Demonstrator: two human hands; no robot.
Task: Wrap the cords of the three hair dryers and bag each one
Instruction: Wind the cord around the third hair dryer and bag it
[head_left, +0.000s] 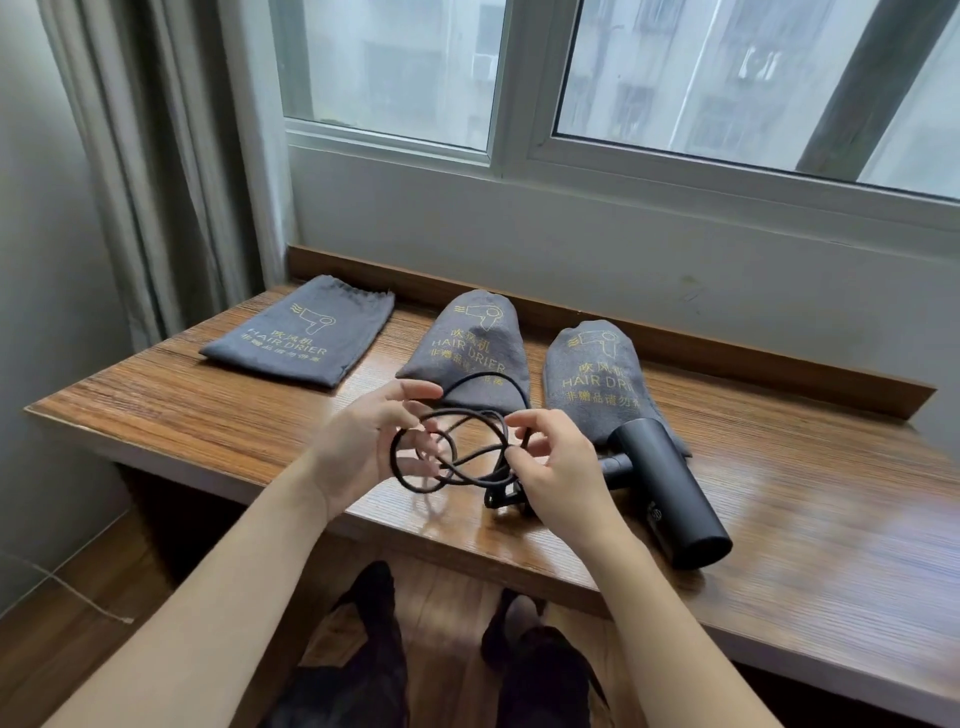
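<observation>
A black hair dryer (670, 493) lies on its side on the wooden table (182, 415), at the right near the front edge. Its black cord (457, 457) is gathered in loose loops just above the table. My left hand (363, 441) has fingers through the loops at their left side. My right hand (556, 467) pinches the cord at the right, near the black plug (501, 496). Three grey "HAIR DRIER" bags sit behind: a flat one (298, 332) at the left, and two bulging ones in the middle (470, 353) and at the right (592, 384).
A low wooden ledge (675, 332) backs the table under a window. A grey curtain (156, 156) hangs at the left. My legs in dark trousers show below the table's front edge, above a wooden floor.
</observation>
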